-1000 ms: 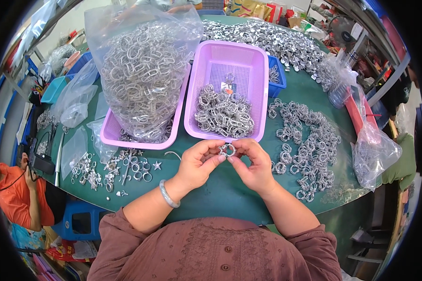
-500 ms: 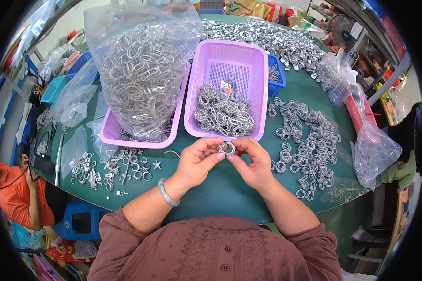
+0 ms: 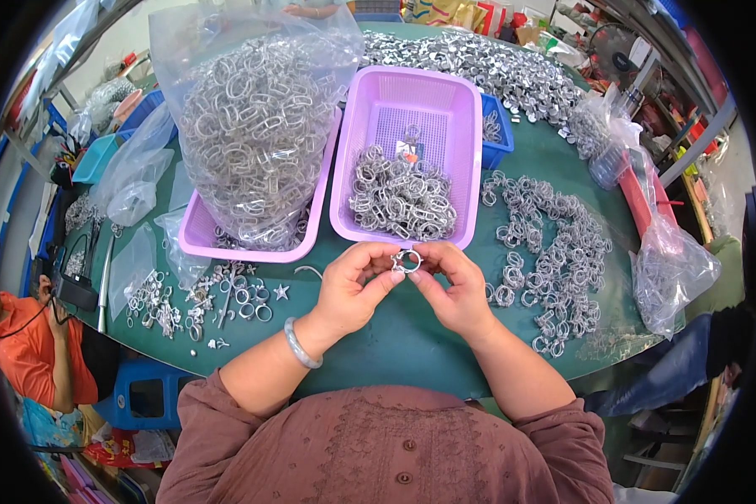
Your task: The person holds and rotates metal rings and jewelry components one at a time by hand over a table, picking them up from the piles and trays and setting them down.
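A silver metal ring (image 3: pixel 410 261) with a small raised piece on its left side is held up between my two hands, just in front of a purple basket (image 3: pixel 339 220). My left hand (image 3: pixel 351 284) pinches its left side between thumb and fingers. On its right side, the thumb and fingertips of my right hand (image 3: pixel 455 294) close on the metal. The basket holds a heap of similar silver rings (image 3: pixel 401 197). To the right, a spread of grey metal rings (image 3: pixel 554 260) lies on the green table (image 3: pixel 412 353).
A clear bag of rings (image 3: pixel 256 143) stands in a second purple basket (image 3: pixel 252 252) at left. Loose rings and star pieces (image 3: pixel 244 298) lie before it. A pile of flat silver parts (image 3: pixel 479 67) covers the far side; a blue bin (image 3: pixel 497 139) stands nearby. A person in orange (image 3: pixel 38 349) is at left.
The ring has turned slightly between my fingers, while both hands stay in nearly the same place. At the right edge, a person in blue trousers has come into view beside the table.
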Tool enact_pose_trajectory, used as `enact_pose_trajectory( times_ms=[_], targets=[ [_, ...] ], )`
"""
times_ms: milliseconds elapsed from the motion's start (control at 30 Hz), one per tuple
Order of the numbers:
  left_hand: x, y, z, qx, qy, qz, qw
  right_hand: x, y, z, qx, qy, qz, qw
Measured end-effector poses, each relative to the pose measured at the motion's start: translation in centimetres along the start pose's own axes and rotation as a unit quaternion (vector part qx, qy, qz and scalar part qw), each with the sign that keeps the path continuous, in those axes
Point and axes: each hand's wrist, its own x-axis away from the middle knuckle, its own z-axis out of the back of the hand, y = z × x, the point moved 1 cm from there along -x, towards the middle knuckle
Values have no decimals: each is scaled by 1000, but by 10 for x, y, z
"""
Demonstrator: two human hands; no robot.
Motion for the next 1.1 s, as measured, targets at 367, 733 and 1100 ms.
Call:
enact_pose_trajectory(
  times_ms=[367, 733, 1100],
  targets=[
    [0, -1, 1, -26, 4, 2, 1000, 0, 1, 1, 2, -19, 6, 1000],
    [0, -2, 4, -72, 1, 2, 997, 0, 1, 1, 1, -20, 6, 1000],
    [-1, -5, 1, -26, -16, 13, 999, -1, 0, 1, 6, -20, 19, 1000]
  ],
)
